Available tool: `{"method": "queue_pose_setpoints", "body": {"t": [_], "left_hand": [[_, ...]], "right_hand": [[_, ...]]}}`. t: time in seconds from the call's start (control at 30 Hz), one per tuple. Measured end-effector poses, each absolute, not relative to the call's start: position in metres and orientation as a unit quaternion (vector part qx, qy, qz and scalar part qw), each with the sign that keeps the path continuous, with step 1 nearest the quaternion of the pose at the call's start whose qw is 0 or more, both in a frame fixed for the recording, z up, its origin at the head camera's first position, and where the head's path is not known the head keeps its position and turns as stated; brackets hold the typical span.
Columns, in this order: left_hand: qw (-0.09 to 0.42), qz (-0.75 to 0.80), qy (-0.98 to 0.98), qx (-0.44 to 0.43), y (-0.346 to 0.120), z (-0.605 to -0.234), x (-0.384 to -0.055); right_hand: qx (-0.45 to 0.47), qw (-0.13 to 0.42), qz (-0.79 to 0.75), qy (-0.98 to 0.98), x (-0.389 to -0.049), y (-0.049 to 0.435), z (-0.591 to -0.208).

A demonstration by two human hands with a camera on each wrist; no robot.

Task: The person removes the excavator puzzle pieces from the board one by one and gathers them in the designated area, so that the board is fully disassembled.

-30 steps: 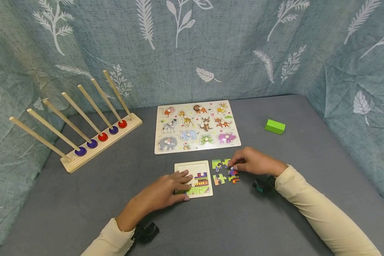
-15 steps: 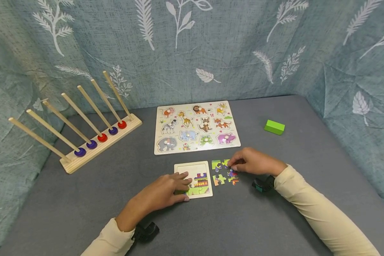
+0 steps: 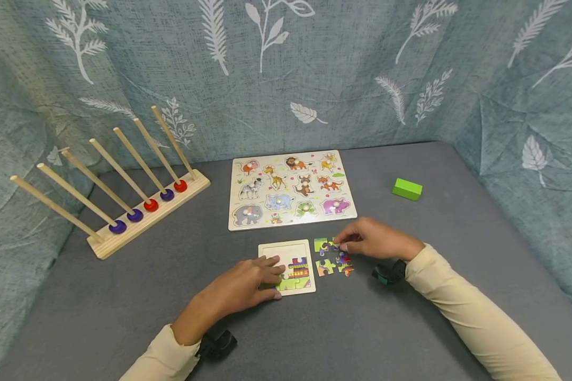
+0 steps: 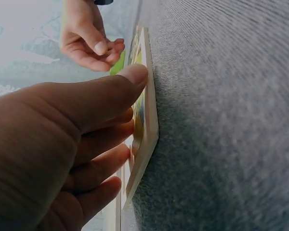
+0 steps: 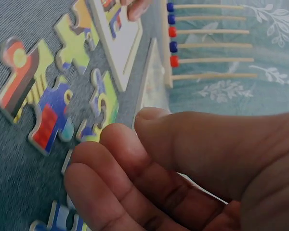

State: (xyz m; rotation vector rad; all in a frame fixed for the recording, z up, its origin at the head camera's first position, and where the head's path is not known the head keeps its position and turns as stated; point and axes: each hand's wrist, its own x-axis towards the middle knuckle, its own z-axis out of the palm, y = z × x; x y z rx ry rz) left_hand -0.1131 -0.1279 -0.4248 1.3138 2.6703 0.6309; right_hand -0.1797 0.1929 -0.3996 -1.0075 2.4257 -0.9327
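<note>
My left hand (image 3: 255, 278) rests with spread fingers on a small wooden jigsaw tray (image 3: 283, 244), hiding its left part. The left wrist view puts my thumb (image 4: 135, 74) at the tray's near edge. Fitted pieces show a train picture (image 3: 299, 268) in the tray's lower right. Beside the tray lie several loose jigsaw pieces, among them a green one (image 3: 320, 245) and a red and purple one (image 5: 52, 115). Over the upper right pieces hovers my right hand (image 3: 374, 239), fingers loosely bent. Its thumb and fingertips hold nothing visible in the right wrist view.
Behind the tray lies an animal peg puzzle board (image 3: 293, 190). A wooden rack of slanting rods (image 3: 152, 214) with red and purple rings stands at the left. A green block (image 3: 407, 189) sits at the back right, before a patterned curtain (image 3: 286, 79).
My right hand has shifted slightly left over the loose pieces. My left hand has stayed on the tray.
</note>
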Motion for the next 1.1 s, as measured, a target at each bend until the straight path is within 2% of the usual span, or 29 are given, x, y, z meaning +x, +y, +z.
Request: {"method": "queue_pose_setpoints", "body": {"t": [1.1], "left_hand": [[0.079, 0.243, 0.863, 0.436, -0.130, -0.428, -0.117]], "right_hand": [[-0.411, 0.186, -0.338, 0.826, -0.183, 0.137, -0.400]]}}
